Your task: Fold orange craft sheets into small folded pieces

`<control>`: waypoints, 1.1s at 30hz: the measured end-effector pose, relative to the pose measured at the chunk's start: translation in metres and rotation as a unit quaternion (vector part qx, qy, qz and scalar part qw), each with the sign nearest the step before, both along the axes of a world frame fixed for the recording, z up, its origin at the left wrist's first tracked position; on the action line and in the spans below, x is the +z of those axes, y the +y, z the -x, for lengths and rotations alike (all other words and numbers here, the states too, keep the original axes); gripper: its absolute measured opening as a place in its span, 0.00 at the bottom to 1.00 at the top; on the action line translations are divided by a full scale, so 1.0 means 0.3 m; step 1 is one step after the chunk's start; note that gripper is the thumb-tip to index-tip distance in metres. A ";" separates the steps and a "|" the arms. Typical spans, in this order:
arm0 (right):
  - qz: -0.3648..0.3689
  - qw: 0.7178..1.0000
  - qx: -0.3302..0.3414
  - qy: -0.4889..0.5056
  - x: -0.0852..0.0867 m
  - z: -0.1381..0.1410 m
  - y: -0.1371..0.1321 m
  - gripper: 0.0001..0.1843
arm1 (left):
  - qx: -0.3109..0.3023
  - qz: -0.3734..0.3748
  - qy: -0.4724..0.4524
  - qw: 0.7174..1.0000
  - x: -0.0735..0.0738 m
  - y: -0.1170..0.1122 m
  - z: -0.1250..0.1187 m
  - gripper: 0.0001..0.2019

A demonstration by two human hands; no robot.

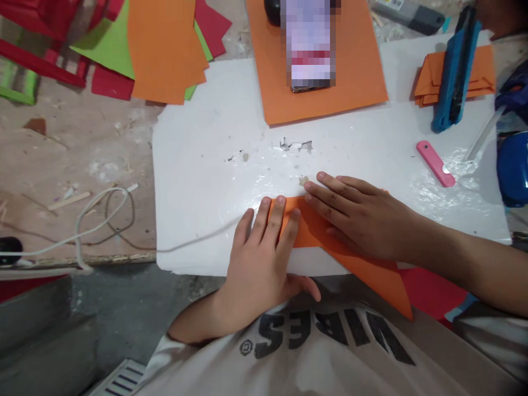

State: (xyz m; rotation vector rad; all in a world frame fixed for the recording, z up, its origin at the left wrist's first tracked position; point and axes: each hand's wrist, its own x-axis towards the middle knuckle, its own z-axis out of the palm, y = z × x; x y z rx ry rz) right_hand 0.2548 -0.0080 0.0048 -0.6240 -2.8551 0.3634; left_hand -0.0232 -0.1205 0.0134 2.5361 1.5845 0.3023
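Note:
A folded piece of orange paper (307, 234) lies on the white board (198, 165) close to my body, its lower right part hanging past the board's near edge. My left hand (264, 250) rests on its left part, fingers spread and pointing away from me, thumb out to the side. Flat across the upper right of the paper is my right hand (358, 217), its fingers stretched toward the left. Both palms face down, and neither hand grips anything. The paper beneath the hands is hidden.
A larger orange sheet (355, 99) with a phone (309, 49) on it is at the back. Coloured papers (160, 49) lie back left. To the right are a blue cutter (456, 77) on folded orange pieces (480, 71) and a pink knife (435, 163). A cable (78, 220) loops at left.

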 end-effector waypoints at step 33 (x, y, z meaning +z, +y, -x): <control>-0.002 1.000 -0.014 -0.015 0.018 0.006 -0.010 0.37 | 0.022 -0.023 -0.061 0.998 -0.002 0.048 -0.102 0.49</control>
